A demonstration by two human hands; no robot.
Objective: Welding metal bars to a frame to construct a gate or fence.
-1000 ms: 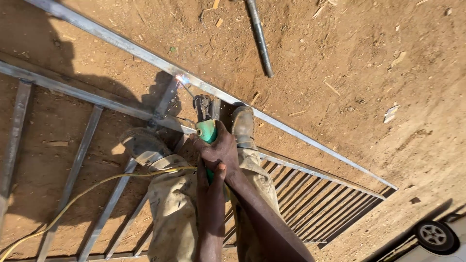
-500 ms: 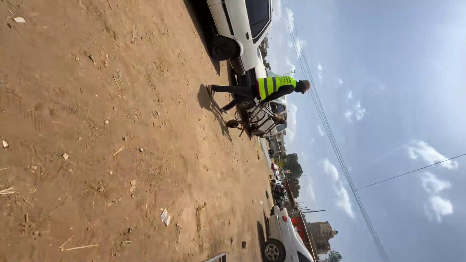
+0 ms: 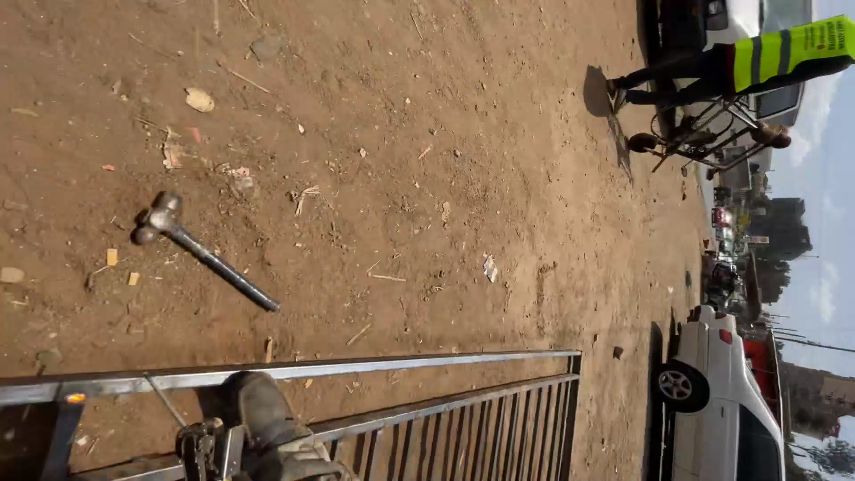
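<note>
Neither hand shows, so their grip cannot be told. A boot (image 3: 267, 419) rests on the metal gate frame (image 3: 374, 363) at lower left; a hammer (image 3: 200, 249) lies apart on open dirt above.

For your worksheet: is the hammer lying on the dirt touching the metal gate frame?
Apart. The head view shows the hammer lying on bare dirt, with a clear strip of ground between its handle end and the top rail of the metal gate frame.
</note>
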